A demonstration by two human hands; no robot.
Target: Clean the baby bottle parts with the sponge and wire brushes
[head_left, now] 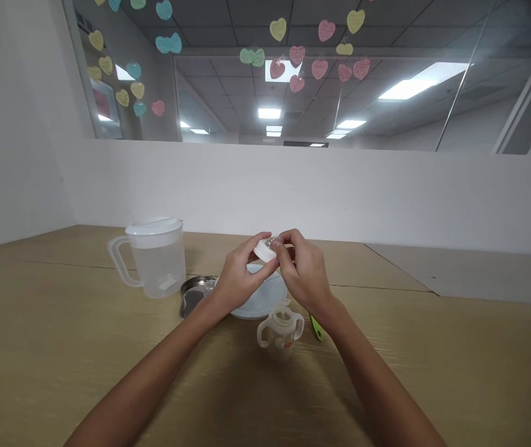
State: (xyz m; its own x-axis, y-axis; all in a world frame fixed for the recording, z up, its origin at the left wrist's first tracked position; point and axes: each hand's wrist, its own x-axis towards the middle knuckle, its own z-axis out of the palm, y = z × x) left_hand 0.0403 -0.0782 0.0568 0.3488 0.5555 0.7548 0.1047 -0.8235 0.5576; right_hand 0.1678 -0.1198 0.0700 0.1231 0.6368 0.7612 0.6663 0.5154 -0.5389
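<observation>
Above a light-blue basin, my left hand (241, 273) grips a white bottle collar (264, 251) between thumb and fingers. My right hand (306, 270) pinches a clear part, seemingly a bottle nipple (273, 241), set against that collar; my fingers partly hide it. Below my hands a baby bottle (280, 335) with two side handles stands upright on the table, its top uncovered. The light-blue basin (258, 304) lies behind the bottle, partly covered by my left hand.
A clear lidded pitcher (159, 261) stands at the left. Beside it lies a shiny metal tray (191, 301) with a clear, rounded object at its right edge. A green handle (316, 328) shows by my right wrist. A white wall (228, 186) closes off the wooden table behind.
</observation>
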